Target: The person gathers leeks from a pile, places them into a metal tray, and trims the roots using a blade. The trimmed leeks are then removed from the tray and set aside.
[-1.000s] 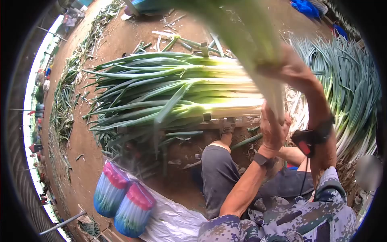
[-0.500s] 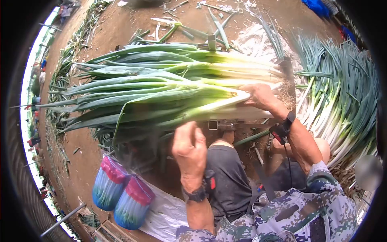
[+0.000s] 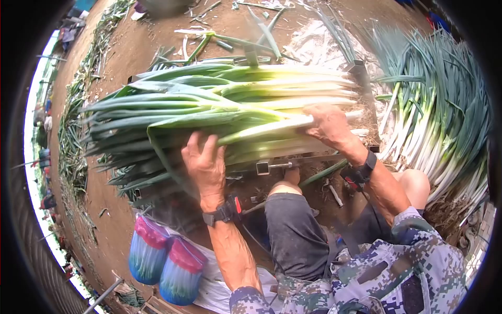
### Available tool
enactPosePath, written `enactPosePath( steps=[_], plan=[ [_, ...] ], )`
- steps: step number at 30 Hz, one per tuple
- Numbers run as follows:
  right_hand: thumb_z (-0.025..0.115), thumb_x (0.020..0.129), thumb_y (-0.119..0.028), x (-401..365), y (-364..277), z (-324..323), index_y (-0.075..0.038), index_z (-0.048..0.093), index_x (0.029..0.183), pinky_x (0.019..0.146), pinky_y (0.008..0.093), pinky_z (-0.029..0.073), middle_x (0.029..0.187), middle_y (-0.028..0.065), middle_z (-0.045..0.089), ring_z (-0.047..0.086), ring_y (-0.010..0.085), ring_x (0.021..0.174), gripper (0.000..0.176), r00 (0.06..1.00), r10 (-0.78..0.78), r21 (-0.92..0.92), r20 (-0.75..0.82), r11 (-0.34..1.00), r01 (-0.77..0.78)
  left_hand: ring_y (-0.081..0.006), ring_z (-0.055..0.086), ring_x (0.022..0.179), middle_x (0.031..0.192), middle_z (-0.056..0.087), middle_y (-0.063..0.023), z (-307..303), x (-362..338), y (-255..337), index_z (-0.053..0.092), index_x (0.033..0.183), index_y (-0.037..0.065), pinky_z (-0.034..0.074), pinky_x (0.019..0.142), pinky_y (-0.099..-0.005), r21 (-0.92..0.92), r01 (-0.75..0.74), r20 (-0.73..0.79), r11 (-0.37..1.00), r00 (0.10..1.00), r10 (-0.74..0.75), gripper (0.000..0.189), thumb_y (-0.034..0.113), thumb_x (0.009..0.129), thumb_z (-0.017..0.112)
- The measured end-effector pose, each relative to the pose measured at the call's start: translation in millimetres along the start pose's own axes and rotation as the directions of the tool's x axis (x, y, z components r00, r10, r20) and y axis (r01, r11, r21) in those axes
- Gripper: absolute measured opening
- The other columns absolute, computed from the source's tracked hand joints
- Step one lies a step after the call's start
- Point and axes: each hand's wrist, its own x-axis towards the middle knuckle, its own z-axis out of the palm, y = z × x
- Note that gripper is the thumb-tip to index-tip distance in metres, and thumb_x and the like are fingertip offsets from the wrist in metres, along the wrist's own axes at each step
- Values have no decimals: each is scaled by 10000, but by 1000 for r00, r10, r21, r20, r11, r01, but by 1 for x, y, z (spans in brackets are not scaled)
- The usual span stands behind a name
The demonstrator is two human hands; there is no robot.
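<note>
A thick layer of long green onions [image 3: 251, 99] lies across a metal stand, with leaves to the left and white root ends to the right. My right hand [image 3: 332, 125] is closed around the white part of one green onion [image 3: 266, 128] on top of the near side. My left hand [image 3: 205, 162] touches the near edge of the leaves, its fingers raised and a little apart. A bent leaf [image 3: 164, 157] hangs down beside it. Leaves partly hide what lies under the left fingertips.
A large heap of green onions [image 3: 429, 115] lies at the right. Two blue-and-pink bags [image 3: 180, 269] stand at the lower left on white sheeting [image 3: 214, 277]. A square metal tube end [image 3: 262, 168] juts from the stand near my knee [image 3: 285, 189]. Leaf scraps litter the dirt floor.
My left hand has moved left and up from in front of the stand to the leaves, and its fingers have opened out. My right hand keeps its hold on the white stalk.
</note>
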Motion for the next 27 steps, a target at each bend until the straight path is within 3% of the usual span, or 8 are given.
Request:
enactPosePath(
  steps=[3,6,13,17,18,21,26,27],
  plan=[
    [835,750,-359,-10,-4,8,-123,671,1185,805,440,526,993,110,693,661,338,976,521,996,-90,91,-15,992,91,-343,525,1152,1314,598,-119,16,-25,-5,760,1112,125,436,1008,-443,12,16,-68,1000,998,-15,410,37,716,824],
    [832,746,-304,2,4,1,-134,658,1209,806,435,528,1023,91,700,660,322,993,523,979,-87,62,184,995,77,-349,542,1133,1307,612,-127,20,-31,-2,757,1109,136,436,1000,-449,44,11,-107,999,994,-6,413,45,712,826],
    [766,775,-221,8,2,-30,-158,701,1007,735,391,533,999,41,716,682,275,903,250,963,-189,103,-194,972,211,-279,595,1058,1106,675,-40,-21,-6,33,722,1093,121,391,1062,-484,255,-152,-93,955,979,180,366,86,741,816],
    [677,794,-129,18,8,-31,-166,679,869,660,432,545,841,79,702,680,342,751,84,992,-70,117,-102,990,82,-253,602,1073,1112,677,-33,-38,13,50,721,1095,112,328,1140,-511,324,-187,-118,927,965,236,334,104,771,805],
    [704,821,-190,19,9,-40,-151,693,968,724,434,545,935,108,705,681,340,834,152,999,-5,84,43,996,1,-248,603,1074,1115,677,-32,-43,20,54,721,1091,109,320,1149,-513,336,-199,-118,921,961,251,325,106,776,802],
    [726,849,-302,26,1,-51,-116,672,1140,822,432,531,1081,135,689,667,332,967,350,958,-5,110,-285,993,37,-249,607,1085,1079,670,-33,-43,55,49,732,1045,135,313,1149,-535,414,-223,-128,883,946,298,236,69,819,759],
    [633,944,-448,14,9,10,-73,515,1420,1107,495,354,1369,183,548,485,375,1275,618,977,-48,4,-208,999,50,-295,646,1023,1056,708,-92,25,99,4,726,1043,90,416,1042,-475,156,-218,-15,963,975,223,190,42,897,613],
    [680,917,-408,10,2,6,-63,550,1367,1069,497,394,1344,176,562,515,366,1238,582,944,-45,7,-327,999,50,-300,650,1014,1053,714,-97,29,104,3,724,1047,84,428,1020,-463,152,-185,-2,971,982,187,201,32,899,599]
  ],
)
